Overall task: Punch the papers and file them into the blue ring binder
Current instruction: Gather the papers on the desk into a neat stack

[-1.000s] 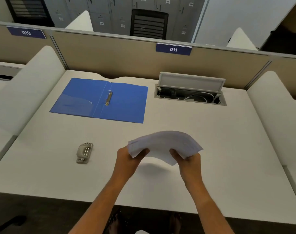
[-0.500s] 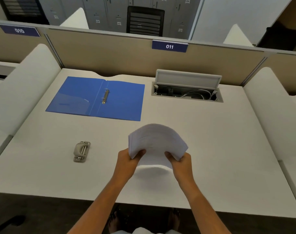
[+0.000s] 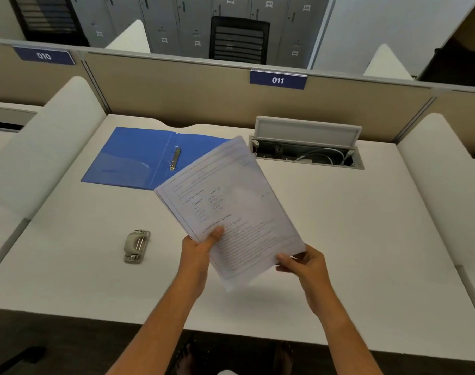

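Observation:
A stack of printed white papers (image 3: 231, 207) is held up above the desk, tilted, with the printed side facing me. My left hand (image 3: 198, 250) grips its lower left edge, thumb on the page. My right hand (image 3: 304, 263) pinches its lower right corner. The blue ring binder (image 3: 138, 158) lies open flat at the back left of the desk, metal rings in its spine; the papers hide its right edge. A grey hole punch (image 3: 136, 246) sits on the desk left of my left hand.
The white desk (image 3: 366, 239) has an open cable box (image 3: 306, 152) with a raised lid at the back right. Beige partitions with labels 010 and 011 close the back; white curved dividers flank both sides.
The papers have been raised and turned from a bent, nearly flat bundle to an upright tilted stack facing me. Both hands kept their hold and moved slightly apart.

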### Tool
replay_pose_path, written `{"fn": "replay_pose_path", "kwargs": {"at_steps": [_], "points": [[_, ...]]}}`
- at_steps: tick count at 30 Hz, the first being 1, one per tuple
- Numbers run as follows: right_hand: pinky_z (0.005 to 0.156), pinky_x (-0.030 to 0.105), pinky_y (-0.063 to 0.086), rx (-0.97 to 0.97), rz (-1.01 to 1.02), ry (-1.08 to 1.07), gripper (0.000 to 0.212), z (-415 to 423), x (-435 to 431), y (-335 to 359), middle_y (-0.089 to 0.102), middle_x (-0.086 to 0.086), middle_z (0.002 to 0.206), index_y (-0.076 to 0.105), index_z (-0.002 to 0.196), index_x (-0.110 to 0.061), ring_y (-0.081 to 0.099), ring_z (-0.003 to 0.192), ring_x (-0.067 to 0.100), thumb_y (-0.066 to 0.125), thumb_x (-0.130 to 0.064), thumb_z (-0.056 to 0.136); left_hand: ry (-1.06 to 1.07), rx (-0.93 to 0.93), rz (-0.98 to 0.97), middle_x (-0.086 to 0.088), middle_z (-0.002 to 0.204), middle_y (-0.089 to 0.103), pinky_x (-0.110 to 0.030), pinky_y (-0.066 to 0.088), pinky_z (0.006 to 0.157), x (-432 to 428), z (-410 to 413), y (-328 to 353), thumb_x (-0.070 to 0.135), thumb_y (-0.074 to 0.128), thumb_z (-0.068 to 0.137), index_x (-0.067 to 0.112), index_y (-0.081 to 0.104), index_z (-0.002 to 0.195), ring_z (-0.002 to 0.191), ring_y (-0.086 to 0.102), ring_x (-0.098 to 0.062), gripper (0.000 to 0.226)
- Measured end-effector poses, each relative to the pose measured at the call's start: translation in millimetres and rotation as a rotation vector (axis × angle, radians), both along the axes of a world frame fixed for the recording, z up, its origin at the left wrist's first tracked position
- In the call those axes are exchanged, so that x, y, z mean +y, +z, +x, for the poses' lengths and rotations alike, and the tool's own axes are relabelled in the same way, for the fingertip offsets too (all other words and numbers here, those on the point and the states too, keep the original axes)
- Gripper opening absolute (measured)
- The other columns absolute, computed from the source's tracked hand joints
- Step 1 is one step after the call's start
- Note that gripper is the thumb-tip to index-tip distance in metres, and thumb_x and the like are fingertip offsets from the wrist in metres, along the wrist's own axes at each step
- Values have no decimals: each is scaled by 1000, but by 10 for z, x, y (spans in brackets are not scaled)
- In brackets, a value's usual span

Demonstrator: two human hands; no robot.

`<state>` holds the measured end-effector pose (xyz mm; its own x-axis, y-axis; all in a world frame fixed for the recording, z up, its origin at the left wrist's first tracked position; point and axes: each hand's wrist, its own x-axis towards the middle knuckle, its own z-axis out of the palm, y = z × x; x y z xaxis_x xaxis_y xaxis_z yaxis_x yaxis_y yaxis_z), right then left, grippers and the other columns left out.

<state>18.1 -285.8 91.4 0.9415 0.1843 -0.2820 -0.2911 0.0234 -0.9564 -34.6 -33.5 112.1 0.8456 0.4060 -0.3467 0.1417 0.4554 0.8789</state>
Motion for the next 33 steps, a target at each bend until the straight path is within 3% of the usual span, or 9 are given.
{"fn": "replay_pose_path", "kwargs": {"at_steps": [4,9,12,15,17,19,24,29,33], "points": [[93,53,64,119,242,-38,45,-135,115,52,78,20,126,69,135,-4,75,115,39,76,-10,90,-22,-48,-117,-2,132,73,-50,55,106,-163,44,77,15,75,93,25,61,139,123,69,-24,49],[87,43,66,-23,85,-79,29,-80,110,243,83,11,116,77,123,-11,79,106,28,76,-5,94,-74,-101,-90,-8,134,72,-50,54,106,22,71,125,6,73,93,18,59,141,126,67,-31,51],[84,37,67,-133,-27,-107,21,50,-113,325,85,5,106,80,113,-13,81,98,21,78,-5,94,10,-106,66,-10,119,77,-44,58,98,491,124,225,7,79,87,11,66,129,115,72,-32,45],[76,26,62,-200,-137,-87,8,170,-264,377,83,-5,85,80,94,-13,77,80,9,79,-5,95,-122,-47,410,-4,103,80,-34,59,85,746,194,297,16,88,79,14,74,112,96,77,-19,36],[68,18,55,-240,-190,-89,19,229,-285,401,77,-14,71,77,84,-16,68,67,-1,76,-2,97,-242,-23,604,4,100,80,-29,63,82,784,271,277,27,87,79,19,77,105,93,77,-16,29],[71,17,54,-260,-196,-91,22,266,-289,405,78,-19,74,77,88,-20,69,70,-5,74,-1,97,-317,-29,706,14,100,80,-23,63,81,792,314,250,34,86,79,27,77,108,94,76,-9,32],[77,13,54,-285,-225,-118,28,284,-279,206,80,-19,87,77,96,-26,71,83,-3,72,2,98,-251,-9,812,27,91,79,-11,56,79,670,247,-125,23,88,83,29,79,105,90,75,1,24],[72,10,54,-128,-267,-139,34,178,-244,-174,81,-23,83,76,95,-33,73,81,-1,73,0,98,-223,194,836,13,77,76,-16,48,68,385,133,-612,24,85,84,21,82,95,70,69,10,12],[74,11,54,-133,-268,-155,27,199,-290,-162,81,-20,87,78,98,-29,72,82,-7,72,-2,99,-103,197,821,13,79,70,-8,44,60,287,88,-598,24,85,86,26,74,88,69,66,0,12]]}}
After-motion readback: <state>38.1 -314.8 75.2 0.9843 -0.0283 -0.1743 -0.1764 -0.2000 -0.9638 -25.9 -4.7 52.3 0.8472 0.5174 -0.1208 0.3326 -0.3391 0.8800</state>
